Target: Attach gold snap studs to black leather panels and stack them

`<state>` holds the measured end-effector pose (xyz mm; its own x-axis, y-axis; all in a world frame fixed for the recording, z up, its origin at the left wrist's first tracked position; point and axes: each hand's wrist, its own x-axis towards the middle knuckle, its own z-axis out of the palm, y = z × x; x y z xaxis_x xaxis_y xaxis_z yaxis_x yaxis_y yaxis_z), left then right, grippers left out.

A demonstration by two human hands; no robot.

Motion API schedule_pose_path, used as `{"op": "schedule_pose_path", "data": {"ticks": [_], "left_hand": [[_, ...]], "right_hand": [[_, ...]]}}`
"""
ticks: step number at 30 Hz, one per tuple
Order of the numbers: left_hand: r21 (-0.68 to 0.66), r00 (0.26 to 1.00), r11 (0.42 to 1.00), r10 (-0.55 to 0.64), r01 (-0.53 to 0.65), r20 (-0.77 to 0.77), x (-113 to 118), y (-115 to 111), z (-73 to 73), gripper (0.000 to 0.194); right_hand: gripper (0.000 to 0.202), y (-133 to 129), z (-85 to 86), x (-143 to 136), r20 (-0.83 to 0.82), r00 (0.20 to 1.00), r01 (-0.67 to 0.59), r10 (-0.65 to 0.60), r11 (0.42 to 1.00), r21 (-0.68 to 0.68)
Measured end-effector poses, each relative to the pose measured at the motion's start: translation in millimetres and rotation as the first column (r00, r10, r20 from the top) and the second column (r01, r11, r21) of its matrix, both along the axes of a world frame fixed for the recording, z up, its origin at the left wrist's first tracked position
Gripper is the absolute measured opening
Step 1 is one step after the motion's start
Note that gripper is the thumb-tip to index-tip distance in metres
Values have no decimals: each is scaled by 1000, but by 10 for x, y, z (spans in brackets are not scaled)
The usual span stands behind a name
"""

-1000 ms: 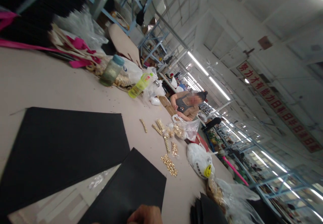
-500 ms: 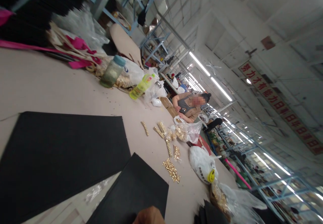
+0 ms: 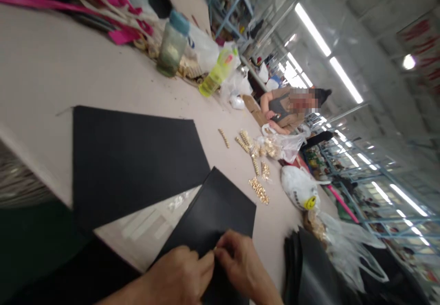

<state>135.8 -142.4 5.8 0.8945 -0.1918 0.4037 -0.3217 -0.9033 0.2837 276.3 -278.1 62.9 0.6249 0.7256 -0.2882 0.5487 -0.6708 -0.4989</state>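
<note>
My left hand (image 3: 182, 270) is over the black panel (image 3: 223, 204), its fingers curled and closed; whatever they hold is hidden. Beside it my right hand (image 3: 242, 263) pinches with thumb and forefinger, the fingertips almost touching those of the left. Something tiny may be between them, too small to name. The panel lies slanted at the table edge, partly covered by both hands. To its left a larger black piece (image 3: 137, 163) lies flat. Beyond the panel is a heap of small gold-coloured metal pieces (image 3: 259, 191), with gold strips (image 3: 243, 142) behind it.
A teal-lidded bottle (image 3: 173, 43) and a yellow-green bottle (image 3: 218, 73) stand at the back. A white bag (image 3: 299, 185) with a smiley face and a clear plastic bag (image 3: 350, 241) lie right. Near them are stacked black pieces (image 3: 309, 268). Across the table sits a person (image 3: 285, 108).
Both hands now show and meet over the black panel; before, only part of one hand was visible at the bottom edge. The view has tipped down, and the table's things sit higher and further right.
</note>
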Motion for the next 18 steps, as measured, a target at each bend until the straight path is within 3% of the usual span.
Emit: {"op": "schedule_pose_path", "data": {"ticks": [2,6,12,18], "left_hand": [[-4,996,997,-72,71,-56,-3,-1,17,44],[-12,991,996,-91,90,-99,10,18,28,43],[13,994,997,-77,79,-77,16,18,22,50],[23,990,995,-92,95,-106,16,33,44,48]], "right_hand": [[16,-59,28,-68,72,995,-71,66,995,73],[18,-164,-53,-129,158,980,-146,123,979,144],[11,-225,-75,-133,143,990,-41,12,979,199],[12,-167,-25,-78,2,997,80,-80,989,125]]}}
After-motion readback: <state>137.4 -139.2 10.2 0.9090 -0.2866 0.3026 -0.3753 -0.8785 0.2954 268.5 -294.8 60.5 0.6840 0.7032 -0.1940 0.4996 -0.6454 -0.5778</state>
